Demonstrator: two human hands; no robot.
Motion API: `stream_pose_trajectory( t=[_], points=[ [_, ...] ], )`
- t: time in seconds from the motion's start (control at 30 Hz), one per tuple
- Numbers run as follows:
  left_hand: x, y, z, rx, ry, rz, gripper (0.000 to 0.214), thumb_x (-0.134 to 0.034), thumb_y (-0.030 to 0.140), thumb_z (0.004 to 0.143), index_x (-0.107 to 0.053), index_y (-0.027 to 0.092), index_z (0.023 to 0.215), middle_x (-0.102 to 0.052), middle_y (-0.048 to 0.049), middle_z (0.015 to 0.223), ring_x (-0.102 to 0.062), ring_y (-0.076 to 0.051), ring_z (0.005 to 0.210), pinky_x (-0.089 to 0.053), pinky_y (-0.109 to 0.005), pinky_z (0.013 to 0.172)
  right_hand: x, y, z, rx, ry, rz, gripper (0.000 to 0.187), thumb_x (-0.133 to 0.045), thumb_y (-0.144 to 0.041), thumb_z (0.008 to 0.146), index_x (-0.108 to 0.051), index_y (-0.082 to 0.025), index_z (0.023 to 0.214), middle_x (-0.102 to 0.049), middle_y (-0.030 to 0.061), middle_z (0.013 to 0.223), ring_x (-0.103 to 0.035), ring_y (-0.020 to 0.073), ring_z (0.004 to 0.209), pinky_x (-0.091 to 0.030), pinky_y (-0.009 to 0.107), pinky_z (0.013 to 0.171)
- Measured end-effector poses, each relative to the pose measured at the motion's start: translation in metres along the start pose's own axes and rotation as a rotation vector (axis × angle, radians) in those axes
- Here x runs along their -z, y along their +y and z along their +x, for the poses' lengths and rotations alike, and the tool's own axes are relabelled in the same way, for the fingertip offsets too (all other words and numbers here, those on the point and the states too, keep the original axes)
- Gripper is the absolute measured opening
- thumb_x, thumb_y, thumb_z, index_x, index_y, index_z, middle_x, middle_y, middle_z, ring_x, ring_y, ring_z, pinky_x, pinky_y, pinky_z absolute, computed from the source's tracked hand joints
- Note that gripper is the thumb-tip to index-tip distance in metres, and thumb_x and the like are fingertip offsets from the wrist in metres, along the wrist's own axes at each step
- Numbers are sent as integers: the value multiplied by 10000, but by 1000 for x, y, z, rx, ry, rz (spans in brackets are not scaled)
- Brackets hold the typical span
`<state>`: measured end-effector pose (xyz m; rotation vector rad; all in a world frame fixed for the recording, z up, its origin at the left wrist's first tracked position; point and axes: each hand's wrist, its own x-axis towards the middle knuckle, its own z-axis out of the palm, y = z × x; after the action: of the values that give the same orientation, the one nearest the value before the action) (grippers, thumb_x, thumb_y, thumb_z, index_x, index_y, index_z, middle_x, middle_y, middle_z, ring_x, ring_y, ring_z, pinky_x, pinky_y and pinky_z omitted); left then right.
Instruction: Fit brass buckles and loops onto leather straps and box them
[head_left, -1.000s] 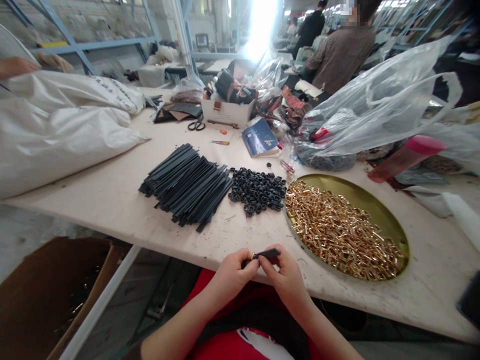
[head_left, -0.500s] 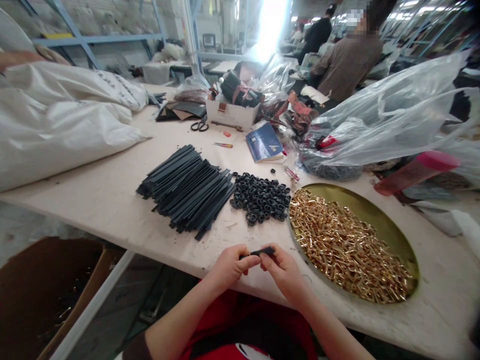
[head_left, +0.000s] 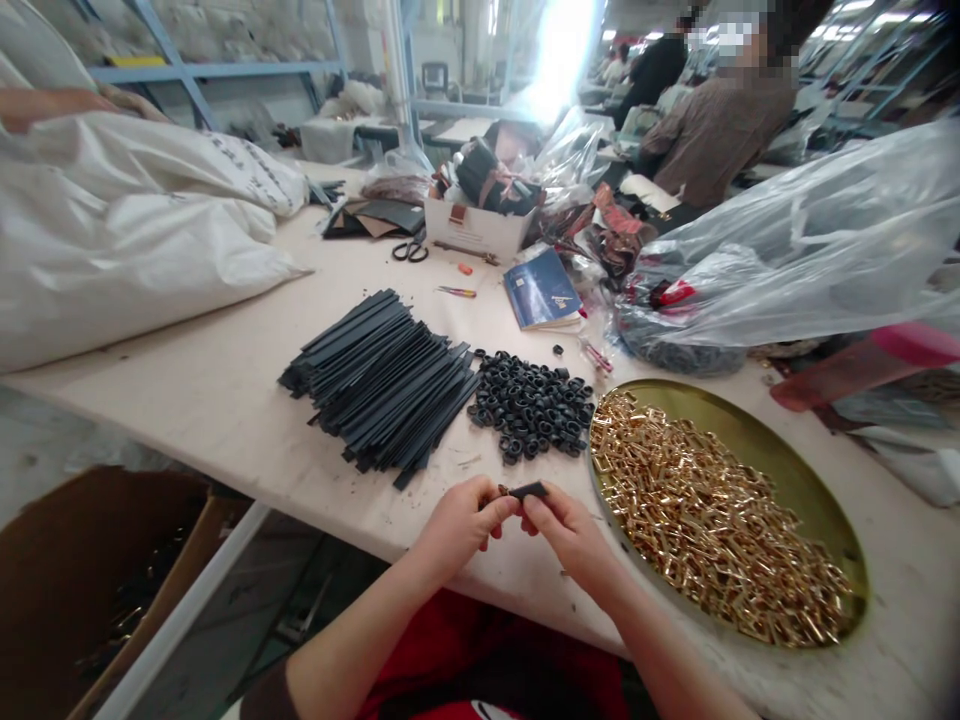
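My left hand (head_left: pixel 466 522) and my right hand (head_left: pixel 564 527) meet over the table's front edge, both closed on one short black strap (head_left: pixel 532 490). A small gold-brown bit of metal shows at my left fingertips, too small to make out fully. Ahead and to the left lies a thick pile of flat black strips (head_left: pixel 382 385). Beside it is a heap of small black loops (head_left: pixel 531 405). Right of my right hand stands a round brass-coloured tray (head_left: pixel 814 500) holding many gold buckle-like metal pieces (head_left: pixel 705 515).
Scissors (head_left: pixel 410 252), a small tool (head_left: pixel 457 292) and a blue booklet (head_left: pixel 544 290) lie farther back. A filled white box (head_left: pixel 480 228) stands behind them. White sacking (head_left: pixel 135 240) covers the left side, clear plastic bags (head_left: pixel 795 250) the right. A cardboard box (head_left: pixel 90 560) sits below left.
The strap's free end has tilted and shows its flat face more, and a metal bit now shows at my left fingers. The whole view has shifted slightly.
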<state>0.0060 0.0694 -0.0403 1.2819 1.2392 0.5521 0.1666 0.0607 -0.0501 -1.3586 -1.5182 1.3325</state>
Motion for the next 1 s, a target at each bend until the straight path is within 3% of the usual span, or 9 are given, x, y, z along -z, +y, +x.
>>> stream_pose_trajectory(
  t=[0.07,0.13,0.23,0.33,0.57,0.67,0.77,0.87,1.0],
  points=[
    [-2,-2,4,-17,20,-42,392,-513,445,760,-487,150,1017,-527,56,540,-448,-88,413,-346,-198,422,12,0,14,78,60,-192,325,-350,-388,872,-588,-176,805,-567,22,676,-530,147,636,-413,266,587],
    [-3,-2,7,-56,7,-39,383,-497,401,775,-482,156,1070,-526,57,525,-447,-85,410,-353,-192,423,23,3,32,174,158,-474,285,-366,-326,871,-602,-179,937,-586,56,811,-546,166,713,-416,285,653],
    [-4,-4,9,-63,28,-51,253,-450,362,793,-543,149,894,-514,46,512,-447,-81,410,-358,-190,417,31,10,55,251,144,-855,254,-428,-218,839,-598,-202,1026,-571,74,885,-539,183,771,-389,287,692],
    [-4,-9,8,-52,104,-72,221,-429,352,794,-516,152,832,-508,49,506,-450,-80,397,-361,-188,406,32,16,59,262,122,-933,229,-437,-165,826,-615,-208,963,-566,69,832,-528,190,781,-366,280,683],
    [-10,-13,6,-31,205,4,227,-435,385,773,-480,168,726,-431,75,436,-363,-63,345,-280,-166,346,29,20,40,215,224,-723,56,-515,-178,772,-564,-178,746,-553,50,785,-528,175,722,-374,277,649],
    [-14,-7,2,-84,249,-13,241,-443,405,769,-475,171,715,-415,80,428,-353,-63,348,-268,-166,346,27,15,28,171,212,-582,168,-520,-325,782,-522,-176,704,-547,4,670,-525,143,609,-394,259,565],
    [-18,-1,-5,-114,265,-25,239,-458,404,762,-485,172,713,-414,79,435,-362,-62,365,-263,-161,353,21,7,11,49,118,-142,283,-516,-446,771,-504,-172,698,-553,-21,602,-519,116,544,-410,247,537],
    [-22,0,-14,-84,207,-52,227,-468,394,755,-479,176,693,-398,85,422,-337,-55,352,-244,-158,345,15,-1,-3,-68,89,321,321,-617,-466,693,-516,-163,661,-549,-24,568,-501,103,534,-410,252,560],
    [-25,1,-25,-52,160,-173,232,-471,404,744,-439,184,677,-362,98,397,-286,-48,319,-206,-160,327,10,-6,-11,-53,177,418,332,-695,-449,615,-569,-169,740,-554,-29,568,-498,108,518,-408,261,537]
  ],
)
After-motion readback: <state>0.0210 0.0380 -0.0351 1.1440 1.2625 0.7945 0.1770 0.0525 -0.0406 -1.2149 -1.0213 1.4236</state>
